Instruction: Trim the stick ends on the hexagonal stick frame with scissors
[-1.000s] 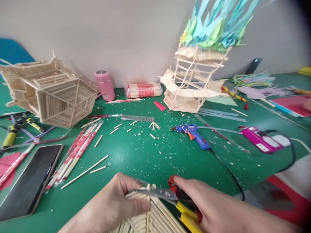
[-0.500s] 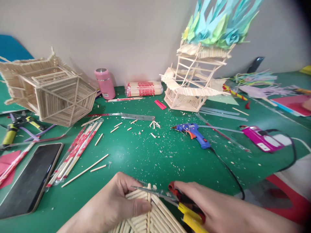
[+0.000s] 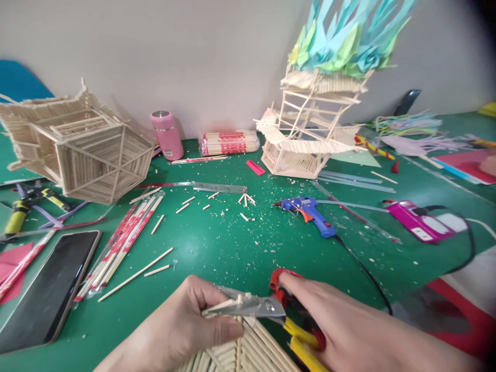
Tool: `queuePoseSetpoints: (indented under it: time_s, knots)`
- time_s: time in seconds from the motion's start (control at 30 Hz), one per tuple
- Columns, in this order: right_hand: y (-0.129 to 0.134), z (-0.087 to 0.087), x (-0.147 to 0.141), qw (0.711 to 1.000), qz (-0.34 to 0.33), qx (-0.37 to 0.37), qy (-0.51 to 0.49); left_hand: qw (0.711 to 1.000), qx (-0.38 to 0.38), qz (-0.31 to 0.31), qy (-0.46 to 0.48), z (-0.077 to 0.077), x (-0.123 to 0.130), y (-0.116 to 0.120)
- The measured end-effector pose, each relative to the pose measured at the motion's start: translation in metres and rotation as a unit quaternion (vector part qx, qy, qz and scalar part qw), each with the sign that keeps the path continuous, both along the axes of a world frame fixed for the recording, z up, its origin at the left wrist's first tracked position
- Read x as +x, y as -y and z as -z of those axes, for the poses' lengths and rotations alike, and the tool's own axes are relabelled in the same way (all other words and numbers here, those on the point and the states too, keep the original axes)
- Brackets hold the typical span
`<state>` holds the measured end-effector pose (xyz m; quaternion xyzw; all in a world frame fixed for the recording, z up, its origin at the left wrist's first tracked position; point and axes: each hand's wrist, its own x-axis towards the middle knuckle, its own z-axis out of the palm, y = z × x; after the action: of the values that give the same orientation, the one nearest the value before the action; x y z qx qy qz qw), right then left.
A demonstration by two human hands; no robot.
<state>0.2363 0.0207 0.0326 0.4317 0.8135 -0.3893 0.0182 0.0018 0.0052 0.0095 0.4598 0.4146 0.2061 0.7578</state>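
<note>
At the bottom of the head view, my left hand (image 3: 194, 321) pinches the top corner of a panel of glued wooden sticks (image 3: 253, 351), thumb lying across its front. My right hand (image 3: 321, 310) grips scissors (image 3: 267, 307) with red, black and yellow handles. The scissor blades are spread around a stick end that juts up at the panel's corner, close to my left fingertips. The panel's lower part runs out of the frame.
A blue glue gun (image 3: 310, 209) lies ahead with its cord trailing right. Stick models stand at left (image 3: 104, 160) and right (image 3: 306, 139). A phone (image 3: 50, 284), packed chopsticks (image 3: 122, 240), a pink flask (image 3: 166, 135) and a magenta power strip (image 3: 422, 219) surround stick offcuts.
The scissor blades have opened wider and turned so their flat side shows, now around the stick end. My right hand has shifted up slightly; my left hand keeps its pinch.
</note>
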Motion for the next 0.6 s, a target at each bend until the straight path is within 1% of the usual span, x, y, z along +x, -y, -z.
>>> queuePoseSetpoints:
  time_s: [0.07, 0.17, 0.3, 0.43, 0.6]
  knots:
    - [-0.001, 0.001, 0.003, 1.0, -0.01, 0.014, 0.002, 1.0, 0.002, 0.014, 0.002, -0.002, 0.001, -0.001]
    - [-0.005, 0.001, 0.005, 0.999, -0.039, 0.008, 0.012, 0.999, 0.009, 0.037, 0.009, -0.003, 0.002, -0.001]
    - [-0.011, 0.0, 0.002, 0.997, -0.07, 0.019, 0.024, 0.999, 0.008, 0.051, 0.006, -0.003, 0.004, -0.001]
    - [-0.012, 0.006, -0.003, 0.995, -0.077, 0.049, 0.028, 0.999, 0.0, 0.051, 0.002, -0.003, 0.004, -0.002]
    - [-0.008, 0.016, -0.005, 0.996, -0.066, 0.049, 0.02, 0.999, 0.007, 0.033, 0.027, -0.002, 0.002, -0.004]
